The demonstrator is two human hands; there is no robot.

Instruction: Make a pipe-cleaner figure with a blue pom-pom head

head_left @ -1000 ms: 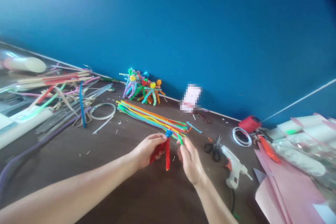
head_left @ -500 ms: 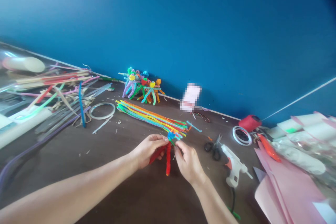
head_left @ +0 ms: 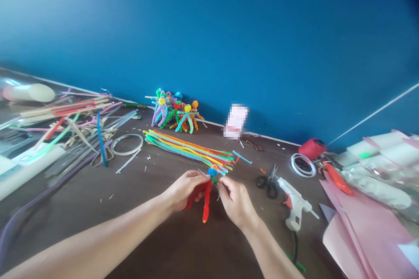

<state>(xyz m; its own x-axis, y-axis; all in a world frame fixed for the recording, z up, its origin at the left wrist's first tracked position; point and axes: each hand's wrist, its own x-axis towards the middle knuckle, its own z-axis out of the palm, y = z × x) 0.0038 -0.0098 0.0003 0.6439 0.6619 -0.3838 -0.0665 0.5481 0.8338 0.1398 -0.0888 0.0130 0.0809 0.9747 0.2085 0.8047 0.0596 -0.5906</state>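
My left hand point(head_left: 182, 190) pinches a small pipe-cleaner figure point(head_left: 207, 195) with red legs and a blue head, held upright just above the dark table. My right hand point(head_left: 237, 201) is closed on the same figure from the right, its fingertips at a green piece just under the blue head. Directly behind the hands lies a bundle of coloured pipe cleaners point(head_left: 190, 148). Several finished pipe-cleaner figures point(head_left: 175, 112) stand against the blue wall.
Black-handled scissors point(head_left: 267, 183) and a white glue gun point(head_left: 296, 204) lie right of my hands. Pink paper sheets point(head_left: 363, 231), a red spool point(head_left: 312, 148) and a tape ring point(head_left: 303, 165) are further right. Straws, strips and a tape ring point(head_left: 127, 144) clutter the left.
My right hand moved left, closing in on the figure and bringing the green piece up under its blue head. The figure sits slightly lower in view.
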